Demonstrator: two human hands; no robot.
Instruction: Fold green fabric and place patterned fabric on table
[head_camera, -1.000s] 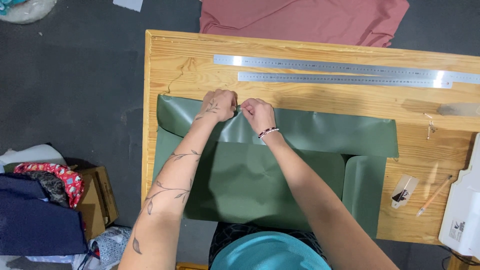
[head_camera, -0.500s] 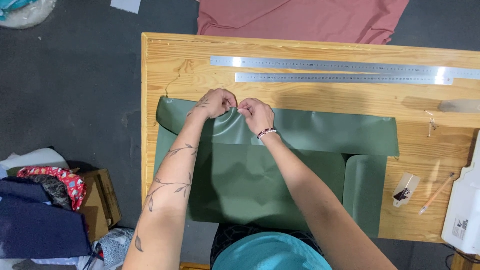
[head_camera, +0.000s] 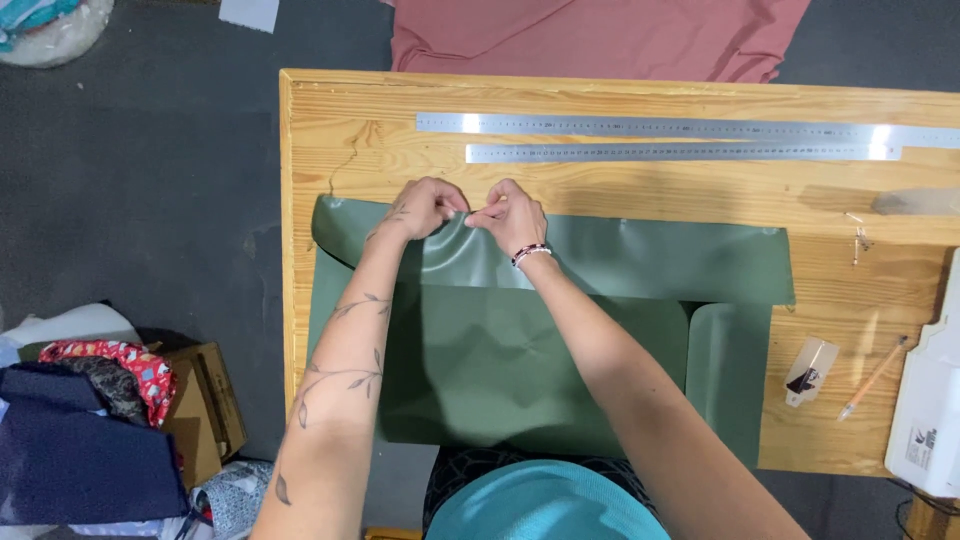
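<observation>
A sheet of dark green smooth fabric lies on a wooden table, its far edge folded over into a long band. My left hand and my right hand meet at the far edge of that fold, left of its middle. Both pinch the green edge between fingertips, close together, and the material puckers slightly under them. A beaded bracelet sits on my right wrist.
Two long metal rulers lie across the far side of the table. A pencil and a small card rest at the right, beside a white sewing machine. Pink fabric hangs beyond the table. Cloth piles and a cardboard box sit on the floor at left.
Both hands stay pinched on the fold's far edge and have shifted only slightly. The view has shifted a little.
</observation>
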